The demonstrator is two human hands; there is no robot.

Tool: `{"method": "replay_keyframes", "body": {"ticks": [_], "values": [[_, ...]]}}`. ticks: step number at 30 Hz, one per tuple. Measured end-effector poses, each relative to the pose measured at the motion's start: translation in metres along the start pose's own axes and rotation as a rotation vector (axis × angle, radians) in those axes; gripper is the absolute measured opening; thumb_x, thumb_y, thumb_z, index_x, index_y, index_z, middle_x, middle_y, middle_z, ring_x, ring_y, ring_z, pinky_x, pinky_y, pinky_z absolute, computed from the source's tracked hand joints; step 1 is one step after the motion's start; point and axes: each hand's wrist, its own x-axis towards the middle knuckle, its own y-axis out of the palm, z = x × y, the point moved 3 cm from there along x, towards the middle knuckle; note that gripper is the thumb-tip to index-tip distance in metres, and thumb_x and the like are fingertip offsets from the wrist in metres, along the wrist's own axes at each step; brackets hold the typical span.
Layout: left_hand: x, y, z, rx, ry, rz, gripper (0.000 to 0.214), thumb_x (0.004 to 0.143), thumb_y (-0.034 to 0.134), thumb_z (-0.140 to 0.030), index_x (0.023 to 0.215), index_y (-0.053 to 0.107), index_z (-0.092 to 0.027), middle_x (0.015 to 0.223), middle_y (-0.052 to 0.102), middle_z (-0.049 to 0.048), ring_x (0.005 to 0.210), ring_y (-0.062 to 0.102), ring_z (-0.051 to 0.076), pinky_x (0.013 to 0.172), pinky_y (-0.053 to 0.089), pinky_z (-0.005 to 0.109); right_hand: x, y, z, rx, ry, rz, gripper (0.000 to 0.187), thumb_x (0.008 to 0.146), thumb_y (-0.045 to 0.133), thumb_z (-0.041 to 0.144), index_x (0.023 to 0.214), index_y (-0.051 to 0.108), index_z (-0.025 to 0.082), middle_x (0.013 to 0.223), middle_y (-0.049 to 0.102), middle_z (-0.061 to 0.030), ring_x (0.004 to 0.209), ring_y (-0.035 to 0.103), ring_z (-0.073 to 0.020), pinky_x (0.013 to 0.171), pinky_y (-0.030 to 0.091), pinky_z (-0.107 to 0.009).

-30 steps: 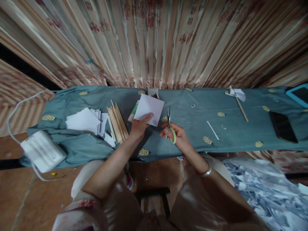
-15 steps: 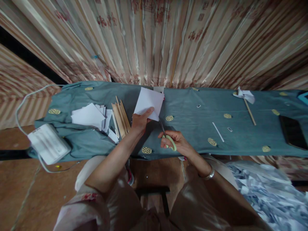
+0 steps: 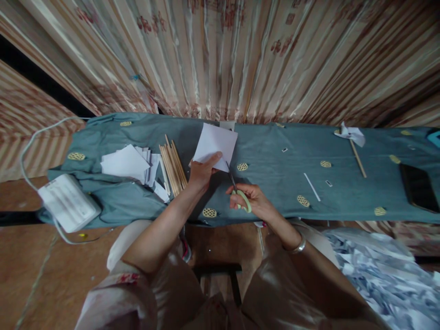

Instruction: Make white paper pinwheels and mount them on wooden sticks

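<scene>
Left hand [image 3: 201, 172] pinches a white paper square [image 3: 216, 144] at its lower edge, thumb on the front and fingers hidden behind the sheet, which stands tilted above the middle of the table. At 4 o'clock from it the right hand [image 3: 253, 201] is closed through the pale green plastic loops of the scissors [image 3: 237, 191], whose thin metal blades point to 11 o'clock and meet the paper's lower corner. A second ago the blades stood upright towards 12 o'clock, clear of the sheet, which was then held lower; the scissors have since tipped over and come in to it. Whether the blades are parted or already in the paper is too small to tell. A smooth silver bangle [image 3: 297, 245] rings the right wrist. At 9 o'clock of the left hand lie a bundle of slim wooden sticks [image 3: 172, 165] and, beyond it, a loose stack of white sheets [image 3: 125, 161], all on a teal cloth [image 3: 275, 192] dotted with yellow lattice ovals. A dark flat phone [image 3: 417, 188] at 3 o'clock is cut off by the frame edge. Crumpled paper scraps [image 3: 378, 275] pile up at 5 o'clock, and a glossy pleated curtain [image 3: 240, 55] fills 12 o'clock.
</scene>
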Motion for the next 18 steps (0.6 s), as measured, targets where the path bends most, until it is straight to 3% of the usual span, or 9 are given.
{"method": "replay_keyframes", "body": {"ticks": [18], "values": [[-0.0006, 0.0004, 0.0033, 0.01, 0.012, 0.017, 0.043, 0.044, 0.09, -0.035, 0.074, 0.067, -0.014, 0.071, 0.069, 0.0004, 0.057, 0.059, 0.012, 0.05, 0.044, 0.024, 0.0015, -0.0001, -0.0018, 0.018, 0.015, 0.003, 0.046, 0.064, 0.082, 0.058, 0.08, 0.066, 0.018, 0.056, 0.063, 0.0037, 0.047, 0.053, -0.0077, 0.046, 0.042, -0.02]]}}
